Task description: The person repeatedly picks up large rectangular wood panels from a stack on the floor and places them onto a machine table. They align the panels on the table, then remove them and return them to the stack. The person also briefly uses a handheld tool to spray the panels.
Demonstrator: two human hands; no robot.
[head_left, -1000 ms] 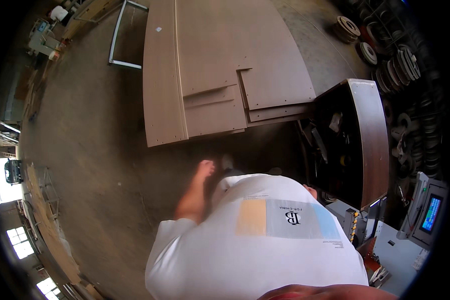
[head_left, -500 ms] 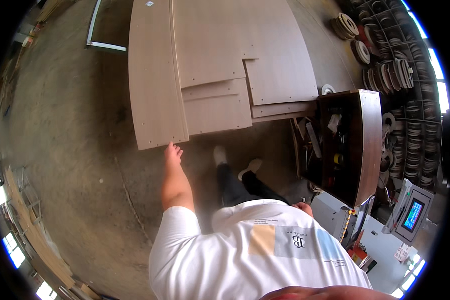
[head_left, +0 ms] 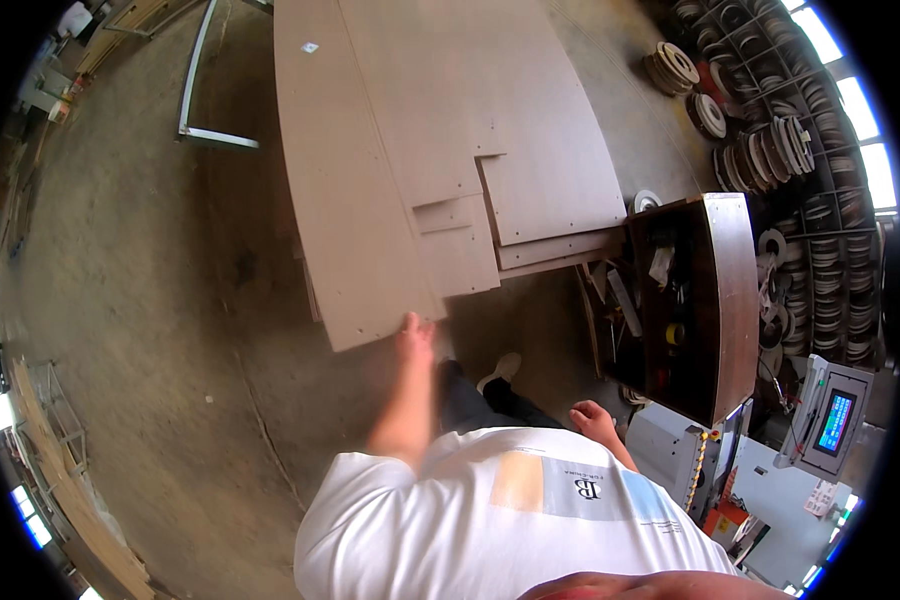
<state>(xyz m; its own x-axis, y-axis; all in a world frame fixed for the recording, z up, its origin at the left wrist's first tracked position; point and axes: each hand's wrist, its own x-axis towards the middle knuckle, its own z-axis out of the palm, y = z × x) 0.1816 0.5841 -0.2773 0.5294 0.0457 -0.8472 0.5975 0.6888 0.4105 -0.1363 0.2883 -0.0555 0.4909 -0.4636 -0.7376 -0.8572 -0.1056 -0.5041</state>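
Observation:
A stack of long brown wooden panels [head_left: 450, 110] lies low over the concrete floor ahead of me. My left hand [head_left: 415, 332] is stretched forward and touches the near end of the leftmost long panel [head_left: 340, 210]; its fingers are hidden at the edge, so a grip cannot be made out. My right hand [head_left: 595, 416] hangs by my side with fingers loosely curled, holding nothing, just left of a dark brown open cabinet [head_left: 732, 300]. My white T-shirt fills the lower part of the view.
The cabinet holds tools and tape rolls. Several rolls of edge banding [head_left: 770, 150] hang on a rack at the right. A grey machine with a lit control screen [head_left: 835, 420] stands at the lower right. A metal frame [head_left: 205, 100] lies on the floor at the upper left.
I have stepped closer to the panels. My left arm has swung forward until its hand reaches the near end of the long panel. My right hand has come into view by my side.

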